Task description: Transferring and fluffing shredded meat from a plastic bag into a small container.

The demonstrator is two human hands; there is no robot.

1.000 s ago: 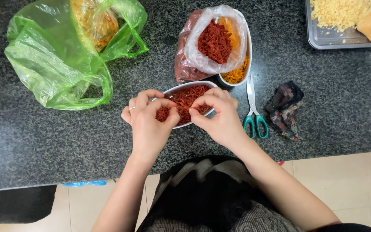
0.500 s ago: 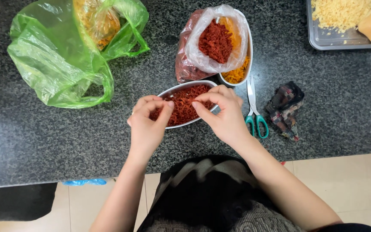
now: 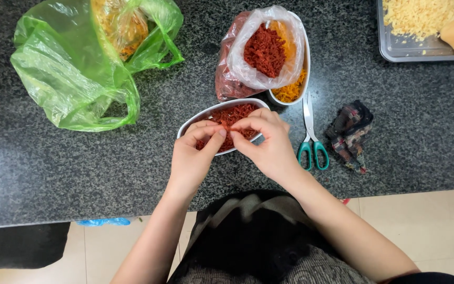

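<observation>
Both hands have drawn toward the six o'clock rim of the white oval dish of red shredded strands (image 3: 237, 111) on the counter (image 3: 80, 168). Left hand (image 3: 194, 158) and right hand (image 3: 269, 144) pinch, seemingly, one strand between fingertips.

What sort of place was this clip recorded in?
Probably a kitchen, home or small food shop. A speckled dark granite counter holds a white oval dish of red shredded food, a metal tray of pale grated food and green-handled scissors; both hands work over the dish.
</observation>
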